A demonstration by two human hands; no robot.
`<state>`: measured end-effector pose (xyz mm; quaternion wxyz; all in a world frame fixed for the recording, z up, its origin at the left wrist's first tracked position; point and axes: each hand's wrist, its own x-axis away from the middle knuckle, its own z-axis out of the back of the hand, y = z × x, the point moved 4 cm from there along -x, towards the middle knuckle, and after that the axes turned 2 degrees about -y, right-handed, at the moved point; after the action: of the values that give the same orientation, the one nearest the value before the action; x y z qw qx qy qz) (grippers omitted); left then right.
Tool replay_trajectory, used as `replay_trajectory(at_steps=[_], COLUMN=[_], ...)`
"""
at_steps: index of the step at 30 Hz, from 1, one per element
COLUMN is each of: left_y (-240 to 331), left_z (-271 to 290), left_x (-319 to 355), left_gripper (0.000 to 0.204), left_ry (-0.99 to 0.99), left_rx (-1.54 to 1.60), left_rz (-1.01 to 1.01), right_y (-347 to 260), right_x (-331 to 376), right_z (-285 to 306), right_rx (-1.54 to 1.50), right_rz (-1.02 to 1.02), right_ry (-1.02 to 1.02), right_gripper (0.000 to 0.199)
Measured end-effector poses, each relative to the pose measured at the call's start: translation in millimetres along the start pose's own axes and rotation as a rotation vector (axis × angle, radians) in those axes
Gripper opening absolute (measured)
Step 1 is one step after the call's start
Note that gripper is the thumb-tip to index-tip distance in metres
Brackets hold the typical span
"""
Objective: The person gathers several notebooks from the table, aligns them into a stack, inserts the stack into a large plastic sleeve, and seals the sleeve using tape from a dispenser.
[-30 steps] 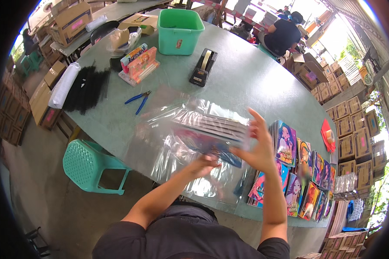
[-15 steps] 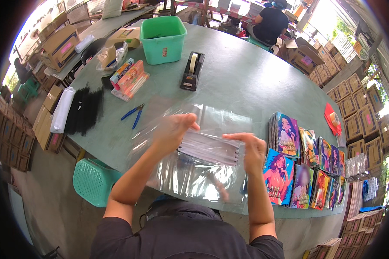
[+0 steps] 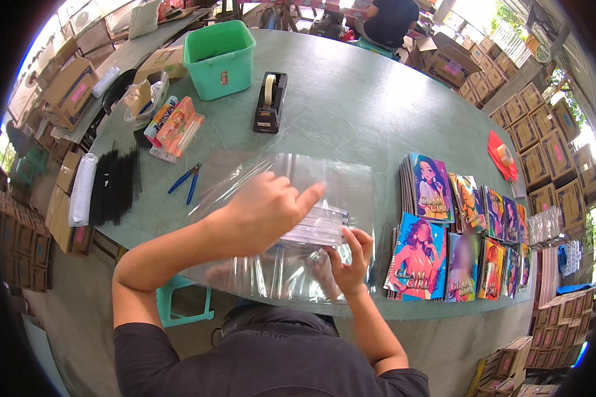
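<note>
A small white-edged stack of spiral notebooks [image 3: 306,234] lies on clear plastic film [image 3: 266,272] in front of me, its page edges facing up and dark rings at its end. My right hand [image 3: 351,258] grips the stack's right end, thumb on the near side and fingers along the edge. Over the stack's left part is my left hand [image 3: 271,210], slightly blurred, with one finger stretched to the right and the others bent. Whether it holds any film is hidden. Loose film spreads out beneath and to the left of both hands.
Spiral notebooks with colourful covers [image 3: 420,261] stand in rows at right, beside a tape roll on red paper [image 3: 504,156]. Beyond the film are a tape dispenser [image 3: 269,102], green bin [image 3: 218,66] and blue cutters [image 3: 187,183]. Black strips [image 3: 115,186] lie far left. Someone [image 3: 387,23] sits beyond the table.
My left hand has swung right across the stack. My right hand has dropped lower, onto the stack's right end. The view has shifted, so the table things sit farther left.
</note>
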<state>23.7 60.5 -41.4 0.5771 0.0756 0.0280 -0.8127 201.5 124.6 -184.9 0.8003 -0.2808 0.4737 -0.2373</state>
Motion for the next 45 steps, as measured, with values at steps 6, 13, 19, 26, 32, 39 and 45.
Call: replay_trajectory(at_steps=[6,13,19,26,32,39,45], left_y=[64.7,-20.5,-6.3,-13.5,-36.1,35.4,75.4], left_z=[24.7,29.5,-11.8,-21.1,13.2,9.2,18.2], left_x=[57.8,6.3,-25.3,-29.7,2.6,10.0,46.6], left_gripper=[0.019,0.015,0.004,0.006,0.033,0.039,0.031], left_ry=[-0.243,0.034,0.012,-0.001,0.203,-0.001,-0.450], left_rx=[0.122,-0.228,-0.102,-0.062,0.068,-0.244,0.164], left_rz=[-0.453,-0.176,-0.335,-0.239,0.014,-0.339,-0.581], right_y=[-34.8,-42.2,-40.8,-40.7,-40.6,-16.9,-32.5], right_x=[-52.9,-58.9,-46.6,-49.5,-42.5,-39.4,-50.5], right_z=[6.1,-9.6,-9.8,-11.5,-8.8,5.1,1.2], right_rx=[0.370,0.283,0.311,0.267,0.425,0.290,0.362], right_rz=[0.448,0.462,0.472,0.412,0.520,0.506,0.572], right_ry=[-0.372,-0.593,-0.560,-0.561,-0.429,-0.506,-0.591], right_gripper=[0.049,0.045,0.050,0.045,0.039,0.055,0.040])
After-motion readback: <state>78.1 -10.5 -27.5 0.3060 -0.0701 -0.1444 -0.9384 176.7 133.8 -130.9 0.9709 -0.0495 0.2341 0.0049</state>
